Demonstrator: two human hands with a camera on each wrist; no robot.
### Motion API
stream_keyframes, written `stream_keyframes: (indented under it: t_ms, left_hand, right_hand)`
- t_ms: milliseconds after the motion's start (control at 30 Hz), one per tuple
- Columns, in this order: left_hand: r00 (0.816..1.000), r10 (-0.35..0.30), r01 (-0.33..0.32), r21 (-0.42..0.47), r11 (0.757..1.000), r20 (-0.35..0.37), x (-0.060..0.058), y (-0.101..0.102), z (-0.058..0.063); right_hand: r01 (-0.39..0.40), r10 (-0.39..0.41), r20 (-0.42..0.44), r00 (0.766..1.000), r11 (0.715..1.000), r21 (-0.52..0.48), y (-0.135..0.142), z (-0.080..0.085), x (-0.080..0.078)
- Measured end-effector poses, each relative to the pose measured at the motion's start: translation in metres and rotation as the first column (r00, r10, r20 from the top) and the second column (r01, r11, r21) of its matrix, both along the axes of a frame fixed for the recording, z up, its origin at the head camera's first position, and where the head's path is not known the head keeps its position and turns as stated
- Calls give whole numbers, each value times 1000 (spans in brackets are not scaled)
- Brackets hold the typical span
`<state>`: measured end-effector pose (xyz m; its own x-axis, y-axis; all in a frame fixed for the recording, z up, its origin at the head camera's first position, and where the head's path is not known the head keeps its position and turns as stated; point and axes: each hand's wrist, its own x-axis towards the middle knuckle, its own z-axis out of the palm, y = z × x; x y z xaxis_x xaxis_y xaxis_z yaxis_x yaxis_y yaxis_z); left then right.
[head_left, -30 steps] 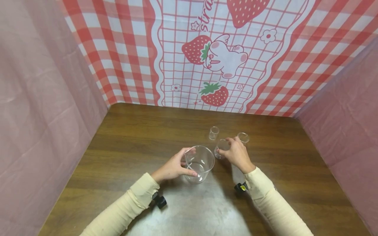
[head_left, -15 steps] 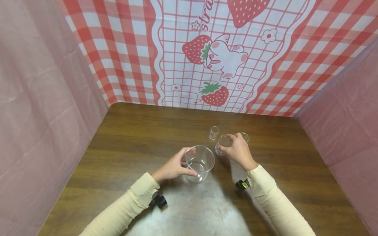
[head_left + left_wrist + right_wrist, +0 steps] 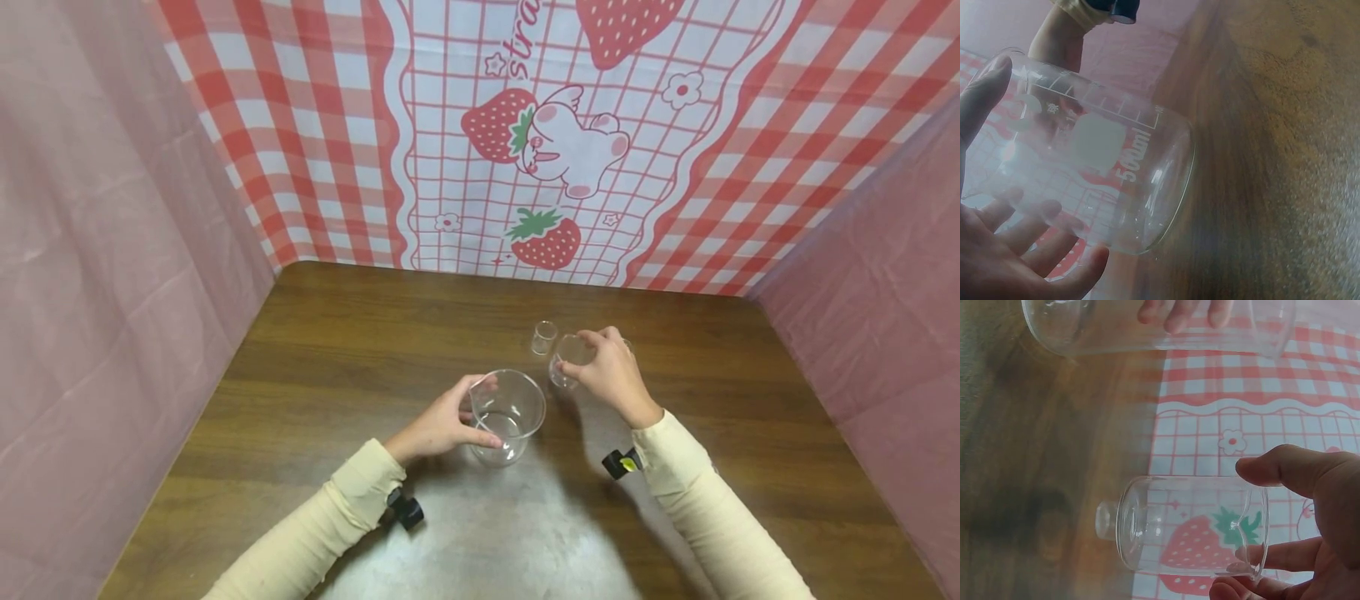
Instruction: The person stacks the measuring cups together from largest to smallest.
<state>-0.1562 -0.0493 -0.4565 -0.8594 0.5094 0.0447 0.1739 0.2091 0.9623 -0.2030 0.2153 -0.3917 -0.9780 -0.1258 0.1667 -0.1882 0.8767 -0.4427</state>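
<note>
My left hand (image 3: pixel 442 425) holds a large clear glass beaker (image 3: pixel 517 404), thumb on the near side and fingers around the far side. In the left wrist view this beaker (image 3: pixel 1104 162) bears white scale lines and "500ml". My right hand (image 3: pixel 615 375) pinches a smaller glass beaker (image 3: pixel 566 371) near its rim. The right wrist view shows that small beaker (image 3: pixel 1172 519) upright on the table side, with thumb and fingers at its mouth; whether its base touches the table I cannot tell. A tiny beaker (image 3: pixel 544 337) stands just behind it.
Another glass vessel (image 3: pixel 628 344) is mostly hidden behind my right hand. The wooden table (image 3: pixel 360 333) ends at a strawberry-patterned checked cloth (image 3: pixel 337 167). Pink curtains (image 3: pixel 862 242) hang at both sides. Each wrist carries a small black camera (image 3: pixel 407 510).
My right hand has moved slightly away from me and to the right, carrying the smaller beaker with it. The left hand and the large beaker have stayed in place.
</note>
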Motion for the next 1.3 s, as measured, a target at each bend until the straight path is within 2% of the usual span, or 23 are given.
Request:
stream_keyframes:
  t_ms: [500, 867, 1300]
  left_hand:
    - [1000, -2, 2, 1, 1000, 14, 1, 0, 1]
    - [1000, 2, -2, 3, 1000, 13, 1, 1, 0]
    - [1000, -10, 10, 1, 1000, -23, 0, -1, 0]
  right_hand:
    - [-42, 41, -53, 998, 999, -23, -2, 27, 1]
    - [-103, 103, -77, 992, 995, 12, -4, 49, 6]
    - [-171, 174, -115, 978, 985, 31, -10, 69, 16]
